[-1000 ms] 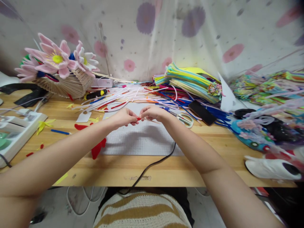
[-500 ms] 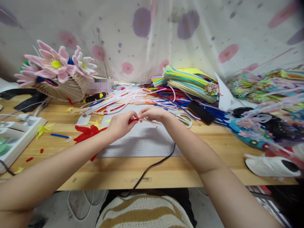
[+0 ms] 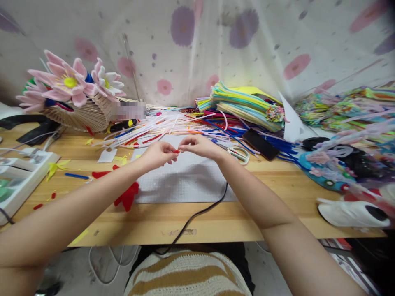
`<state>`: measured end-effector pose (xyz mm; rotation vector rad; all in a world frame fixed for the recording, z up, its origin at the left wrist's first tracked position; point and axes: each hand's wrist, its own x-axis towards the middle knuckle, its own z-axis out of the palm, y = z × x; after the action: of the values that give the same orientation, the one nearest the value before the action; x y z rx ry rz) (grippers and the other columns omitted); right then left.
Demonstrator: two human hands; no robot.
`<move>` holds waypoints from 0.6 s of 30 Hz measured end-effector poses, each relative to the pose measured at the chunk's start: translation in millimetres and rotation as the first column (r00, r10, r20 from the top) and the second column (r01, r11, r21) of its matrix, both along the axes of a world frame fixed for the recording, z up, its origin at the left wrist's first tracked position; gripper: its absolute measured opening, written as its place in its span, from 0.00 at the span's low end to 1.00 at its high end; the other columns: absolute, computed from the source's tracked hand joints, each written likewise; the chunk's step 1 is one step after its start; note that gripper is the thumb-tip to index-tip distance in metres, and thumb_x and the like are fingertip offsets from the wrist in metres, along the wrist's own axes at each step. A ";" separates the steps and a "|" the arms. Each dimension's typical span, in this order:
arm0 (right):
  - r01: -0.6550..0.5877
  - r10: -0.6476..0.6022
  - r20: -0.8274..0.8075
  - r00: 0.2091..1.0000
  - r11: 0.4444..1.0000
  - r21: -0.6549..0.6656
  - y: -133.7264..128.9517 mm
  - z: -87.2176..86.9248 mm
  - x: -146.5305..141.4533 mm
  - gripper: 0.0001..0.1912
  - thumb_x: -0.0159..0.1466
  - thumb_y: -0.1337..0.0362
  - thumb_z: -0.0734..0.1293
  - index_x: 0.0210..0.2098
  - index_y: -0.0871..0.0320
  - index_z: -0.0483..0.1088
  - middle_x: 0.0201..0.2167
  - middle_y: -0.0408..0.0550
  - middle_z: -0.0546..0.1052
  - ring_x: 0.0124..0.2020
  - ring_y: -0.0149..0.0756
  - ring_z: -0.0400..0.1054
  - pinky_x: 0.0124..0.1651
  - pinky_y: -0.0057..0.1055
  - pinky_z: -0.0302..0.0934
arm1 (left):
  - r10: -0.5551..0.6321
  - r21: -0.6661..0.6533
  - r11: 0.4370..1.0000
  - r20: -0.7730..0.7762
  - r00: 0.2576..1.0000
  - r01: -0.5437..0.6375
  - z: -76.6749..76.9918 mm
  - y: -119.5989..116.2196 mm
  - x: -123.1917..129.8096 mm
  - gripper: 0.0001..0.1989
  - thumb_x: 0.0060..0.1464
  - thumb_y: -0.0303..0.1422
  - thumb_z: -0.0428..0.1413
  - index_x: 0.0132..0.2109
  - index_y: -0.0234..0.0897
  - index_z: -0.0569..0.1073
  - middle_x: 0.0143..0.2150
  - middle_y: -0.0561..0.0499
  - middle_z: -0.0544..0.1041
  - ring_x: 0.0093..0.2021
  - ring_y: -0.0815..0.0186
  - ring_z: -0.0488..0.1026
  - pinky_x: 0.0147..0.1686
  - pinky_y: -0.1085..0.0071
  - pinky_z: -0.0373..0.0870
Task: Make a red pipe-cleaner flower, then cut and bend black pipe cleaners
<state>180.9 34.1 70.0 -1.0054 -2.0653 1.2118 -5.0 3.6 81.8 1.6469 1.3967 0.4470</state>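
Note:
My left hand is closed in a pinch on a small red piece above the grey mat. Close beside it, fingertips near the red piece, my right hand is also pinched; whatever lies between its fingers is too small to name. A fuzzy red flower shape shows below my left forearm, partly hidden by it, at the mat's left edge.
Scissors and a black phone lie right of the mat. Behind are loose pipe cleaners and a bundled stack. A power strip sits left; a black cable crosses the front edge.
My hands have shifted slightly, and my left hand has turned, with less of the red piece showing. The thin pale strip under my right hand no longer shows. More of the red flower's lower part is visible.

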 end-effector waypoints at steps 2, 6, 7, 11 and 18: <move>-0.023 0.023 0.012 1.000 1.000 0.021 -0.8 0.2 0.2 0.10 0.56 0.60 0.65 0.30 0.62 0.72 0.27 0.45 0.73 0.29 0.28 0.64 0.34 0.26 0.56 | 0.018 -0.267 0.964 0.147 0.989 0.022 7.8 2.6 0.7 0.10 0.45 0.36 0.57 0.32 0.33 0.75 0.32 0.46 0.78 0.26 0.69 0.69 0.22 0.74 0.60; 0.047 -0.049 0.024 0.999 0.996 0.076 -5.3 5.9 0.5 0.09 0.57 0.62 0.63 0.29 0.62 0.71 0.25 0.43 0.72 0.27 0.27 0.62 0.32 0.24 0.54 | 0.148 -0.575 0.816 0.311 0.939 0.062 18.2 3.2 1.4 0.06 0.45 0.31 0.57 0.30 0.32 0.76 0.29 0.47 0.75 0.24 0.73 0.65 0.20 0.76 0.57; 0.097 -0.100 0.022 0.995 0.990 0.106 -6.9 8.3 1.4 0.09 0.57 0.62 0.63 0.29 0.61 0.71 0.26 0.43 0.72 0.27 0.27 0.61 0.31 0.24 0.53 | 0.165 -0.614 0.785 0.332 0.929 0.080 18.6 3.0 1.0 0.06 0.46 0.30 0.57 0.31 0.32 0.76 0.29 0.47 0.73 0.24 0.73 0.65 0.18 0.77 0.56; 0.279 -0.286 0.003 0.958 0.937 0.210 -16.5 17.8 11.8 0.11 0.59 0.58 0.63 0.31 0.60 0.71 0.27 0.44 0.72 0.28 0.28 0.60 0.31 0.25 0.51 | 0.246 -0.693 0.710 0.411 0.878 0.125 15.9 4.7 -6.2 0.04 0.49 0.26 0.55 0.31 0.31 0.74 0.27 0.48 0.69 0.24 0.74 0.63 0.14 0.81 0.51; 0.294 -0.304 0.043 0.952 0.942 0.165 -43.7 14.6 61.6 0.15 0.59 0.53 0.63 0.33 0.60 0.72 0.29 0.46 0.73 0.30 0.31 0.63 0.33 0.27 0.53 | 0.498 -0.712 0.698 0.560 0.662 0.078 25.7 11.1 -36.3 0.08 0.57 0.25 0.49 0.33 0.33 0.72 0.26 0.49 0.64 0.23 0.75 0.61 0.11 0.88 0.53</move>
<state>242.5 -9.7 84.6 -1.2449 -1.9350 0.8573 -41.3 14.8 107.5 0.5275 0.9477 0.5550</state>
